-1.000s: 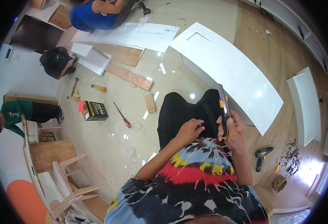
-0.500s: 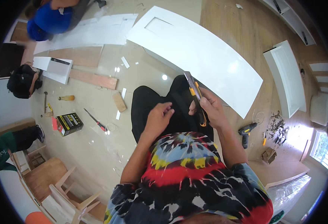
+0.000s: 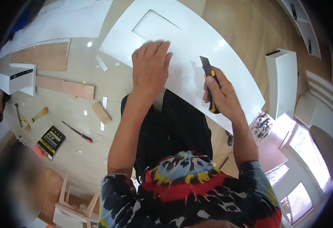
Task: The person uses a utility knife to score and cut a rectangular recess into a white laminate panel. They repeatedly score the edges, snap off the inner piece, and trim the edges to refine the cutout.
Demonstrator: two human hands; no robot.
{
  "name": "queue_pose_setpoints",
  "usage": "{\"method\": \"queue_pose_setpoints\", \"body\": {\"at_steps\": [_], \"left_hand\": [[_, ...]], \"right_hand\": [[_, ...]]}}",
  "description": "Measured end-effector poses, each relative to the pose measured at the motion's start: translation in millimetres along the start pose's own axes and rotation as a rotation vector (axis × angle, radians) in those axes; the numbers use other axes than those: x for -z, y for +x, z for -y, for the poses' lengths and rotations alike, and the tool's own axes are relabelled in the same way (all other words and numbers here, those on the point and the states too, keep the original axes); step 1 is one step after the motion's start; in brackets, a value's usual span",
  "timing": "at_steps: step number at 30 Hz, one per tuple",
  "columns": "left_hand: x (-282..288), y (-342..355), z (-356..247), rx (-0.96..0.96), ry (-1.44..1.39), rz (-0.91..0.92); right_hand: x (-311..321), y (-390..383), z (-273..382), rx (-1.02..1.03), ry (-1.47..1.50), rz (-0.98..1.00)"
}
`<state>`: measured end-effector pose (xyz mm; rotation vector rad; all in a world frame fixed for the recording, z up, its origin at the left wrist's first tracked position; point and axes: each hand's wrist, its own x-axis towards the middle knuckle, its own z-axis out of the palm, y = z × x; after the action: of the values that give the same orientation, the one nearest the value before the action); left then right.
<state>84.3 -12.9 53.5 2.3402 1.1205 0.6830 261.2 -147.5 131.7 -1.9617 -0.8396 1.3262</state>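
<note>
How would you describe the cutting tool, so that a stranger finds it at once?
Find the long white panel on the floor. Above its near edge, the right hand grips a utility knife. Its yellow-and-black handle and dark blade set it apart from the red-handled tool lying far left.

Bright daylight floods in from the windows (image 3: 307, 182) at lower right, blown out. Glare spots dot the glossy floor (image 3: 83, 152). Fisheye bends the edges; black vignette.

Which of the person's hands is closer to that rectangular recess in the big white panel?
Left. The left hand lies flat on the white panel, fingertips at the recess. The right hand, gripping a utility knife, is farther right.
</note>
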Motion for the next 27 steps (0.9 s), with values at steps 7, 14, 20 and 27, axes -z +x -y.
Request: {"method": "queue_pose_setpoints", "body": {"at_steps": [7,14,20,27], "left_hand": [[-46.0,38.0,38.6,-0.057,0.186,0.03],[-47.3,45.9,29.3,-0.005,0.167,-0.009],[-48.9,52.1,30.1,0.039,0.063,0.058],[-53.7,52.4,30.8,0.016,0.093,0.056]], "right_hand": [[5.4,76.5,23.2,0.23,-0.672,-0.109],[7.4,121.3,33.7,0.338,-0.997,-0.096],[4.3,138.1,47.5,0.34,-1.236,-0.053],[8.5,139.5,46.7,0.412,-1.238,-0.055]]}}
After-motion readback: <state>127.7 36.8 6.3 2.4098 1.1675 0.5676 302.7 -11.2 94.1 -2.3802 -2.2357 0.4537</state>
